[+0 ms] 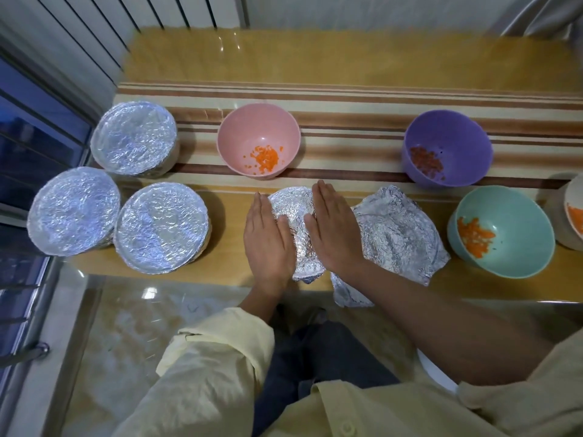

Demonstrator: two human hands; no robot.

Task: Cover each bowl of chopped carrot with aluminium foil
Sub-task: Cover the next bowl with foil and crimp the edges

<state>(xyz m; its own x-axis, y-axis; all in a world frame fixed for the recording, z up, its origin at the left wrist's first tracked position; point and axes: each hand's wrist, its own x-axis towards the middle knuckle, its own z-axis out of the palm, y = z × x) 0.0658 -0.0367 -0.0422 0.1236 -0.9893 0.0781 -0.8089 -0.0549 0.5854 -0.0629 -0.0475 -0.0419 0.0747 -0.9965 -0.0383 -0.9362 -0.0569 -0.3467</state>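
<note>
The left hand (268, 238) and the right hand (331, 228) are both flat with straight fingers, pressing on each side of the foil-wrapped bowl (295, 212). That bowl sits right between them, near the front edge of the table (315, 55). The spare foil (397, 234) lies just beside the right hand, and the pink bowl (258, 134) stands open just behind both hands

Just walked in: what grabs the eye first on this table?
The left hand and right hand press flat against a foil-wrapped bowl front and centre. To the left sit three foil-covered bowls. The pink bowl, purple bowl and teal bowl, behind and to the right, show chopped carrot uncovered.
</note>
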